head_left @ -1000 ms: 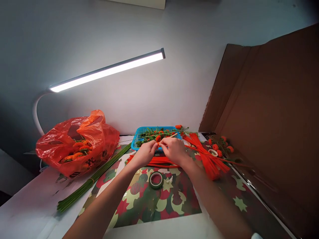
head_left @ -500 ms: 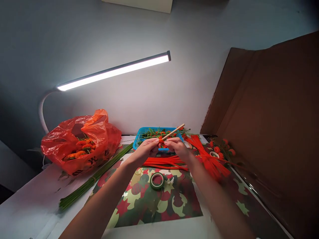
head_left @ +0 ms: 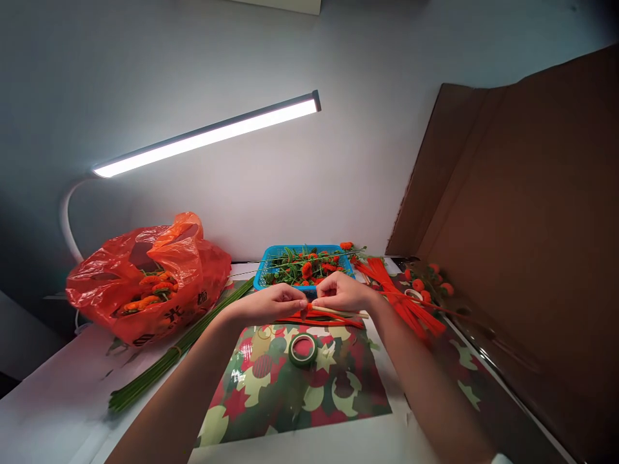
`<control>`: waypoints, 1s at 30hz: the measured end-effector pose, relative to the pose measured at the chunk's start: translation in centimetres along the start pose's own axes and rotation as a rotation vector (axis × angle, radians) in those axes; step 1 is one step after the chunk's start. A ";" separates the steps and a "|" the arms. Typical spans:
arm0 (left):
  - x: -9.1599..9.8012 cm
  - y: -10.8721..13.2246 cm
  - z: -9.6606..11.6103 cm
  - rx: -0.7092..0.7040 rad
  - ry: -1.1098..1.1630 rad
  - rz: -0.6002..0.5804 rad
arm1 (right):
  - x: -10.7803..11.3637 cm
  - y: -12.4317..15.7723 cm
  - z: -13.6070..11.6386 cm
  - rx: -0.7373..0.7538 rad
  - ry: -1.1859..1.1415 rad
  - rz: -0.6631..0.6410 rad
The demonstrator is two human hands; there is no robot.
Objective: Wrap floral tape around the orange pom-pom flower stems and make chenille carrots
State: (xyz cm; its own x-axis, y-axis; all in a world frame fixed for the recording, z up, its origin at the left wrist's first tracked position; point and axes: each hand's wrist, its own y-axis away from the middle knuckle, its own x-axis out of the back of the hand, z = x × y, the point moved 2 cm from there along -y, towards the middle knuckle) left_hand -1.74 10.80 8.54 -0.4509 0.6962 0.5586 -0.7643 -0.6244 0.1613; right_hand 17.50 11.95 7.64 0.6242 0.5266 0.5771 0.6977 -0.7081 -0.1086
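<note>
Over the mat, my left hand (head_left: pixel 271 304) pinches a bit of orange pipe cleaner (head_left: pixel 308 309) wound at one end of a thin wooden stick (head_left: pixel 341 312). My right hand (head_left: pixel 344 293) is closed against the same stick, thumb and index finger pressed together close to the wound end; its other fingers are partly hidden. The stick now lies nearly level, pointing right. Below the hands, loose orange pipe cleaners (head_left: pixel 329 320) lie across the mat. A roll of green tape (head_left: pixel 303 350) rests just nearer to me.
Behind my hands stands a blue basket (head_left: pixel 261 276) of orange flowers and green stems. At left are a red plastic bag (head_left: pixel 104 283) and a bundle of green stems (head_left: pixel 159 370). Orange strips (head_left: pixel 409 306) lie right, beside a cardboard panel (head_left: pixel 522 212). A lamp (head_left: pixel 207 136) shines above.
Both hands have come lower and nearer, uncovering more of the basket. The stick has swung from pointing up and right to lying almost flat. The view has shifted slightly.
</note>
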 end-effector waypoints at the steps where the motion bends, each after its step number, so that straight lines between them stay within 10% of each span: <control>1: 0.0 0.0 -0.1 0.014 -0.040 0.006 | -0.1 0.0 0.0 0.001 0.049 0.024; 12: 0.5 0.2 -0.5 0.138 -0.228 0.166 | -0.9 -0.3 -1.3 0.087 0.503 0.372; 30: 0.6 -0.6 -0.3 0.092 -0.367 0.424 | -1.5 -0.5 -2.2 -0.019 0.583 0.532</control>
State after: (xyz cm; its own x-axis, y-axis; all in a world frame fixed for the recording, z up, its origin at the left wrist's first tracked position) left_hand -1.70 11.65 8.57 -0.5070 0.2195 0.8335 -0.5010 -0.8620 -0.0777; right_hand 15.43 10.48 8.55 0.5841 -0.2129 0.7832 0.3472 -0.8067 -0.4782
